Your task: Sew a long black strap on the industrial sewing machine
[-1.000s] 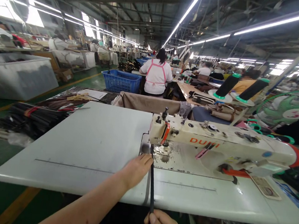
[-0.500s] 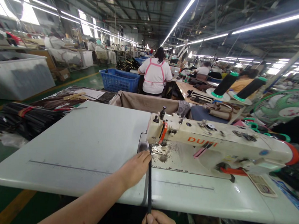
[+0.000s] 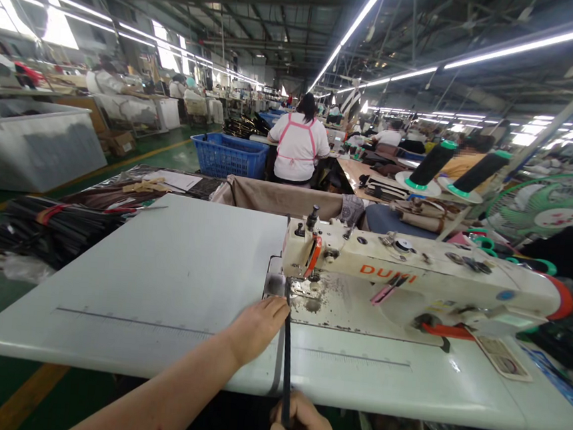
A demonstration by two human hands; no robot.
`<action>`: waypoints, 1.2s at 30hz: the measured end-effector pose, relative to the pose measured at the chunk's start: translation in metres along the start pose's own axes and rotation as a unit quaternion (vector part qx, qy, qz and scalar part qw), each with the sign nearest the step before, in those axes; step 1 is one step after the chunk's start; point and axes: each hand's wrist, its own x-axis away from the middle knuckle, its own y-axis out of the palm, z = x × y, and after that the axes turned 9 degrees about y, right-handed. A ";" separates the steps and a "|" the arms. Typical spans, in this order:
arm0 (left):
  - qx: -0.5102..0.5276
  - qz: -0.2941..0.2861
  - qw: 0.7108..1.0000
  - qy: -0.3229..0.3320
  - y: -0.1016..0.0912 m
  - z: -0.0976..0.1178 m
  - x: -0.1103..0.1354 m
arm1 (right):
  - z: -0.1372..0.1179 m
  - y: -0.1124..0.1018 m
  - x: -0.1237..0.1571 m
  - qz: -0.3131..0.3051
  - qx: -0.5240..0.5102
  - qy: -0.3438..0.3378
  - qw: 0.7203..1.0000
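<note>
A narrow black strip (image 3: pixel 287 355) runs from under the needle area of the white sewing machine (image 3: pixel 412 269) toward me and over the table's front edge. My left hand (image 3: pixel 261 326) is closed on the strip just in front of the presser foot, with its fingertips on the strip. Below the table edge, my right hand (image 3: pixel 307 427) pinches the strip's lower part between thumb and fingers. The strip is stretched fairly straight between both hands. Its far end is hidden at the machine head.
The pale sewing table (image 3: pixel 136 269) carries a printed ruler line. Bundled black strips (image 3: pixel 39 227) lie at the left. Behind the table are a cloth-lined bin (image 3: pixel 278 197), a blue basket (image 3: pixel 231 155) and a seated co-worker (image 3: pixel 300 142). Thread cones (image 3: pixel 428 167) and a green fan (image 3: pixel 557 212) stand right.
My left hand has slid slightly toward me along the strip, away from the presser foot. My right hand has moved up a little and its thumb has shifted lower.
</note>
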 end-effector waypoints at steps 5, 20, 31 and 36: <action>0.009 -0.003 1.000 0.014 0.002 -0.001 0.000 | 0.003 0.005 -0.001 0.082 -0.008 0.014 0.996; 0.016 -0.012 1.000 0.004 0.002 -0.001 0.000 | -0.014 0.007 0.011 0.014 -0.061 0.097 0.993; 0.005 -0.003 1.000 0.008 0.006 -0.002 0.002 | -0.012 0.009 0.011 0.013 -0.082 0.100 0.992; 0.006 -0.018 1.000 0.014 0.008 -0.002 0.003 | -0.006 0.007 0.009 0.017 -0.090 0.106 0.990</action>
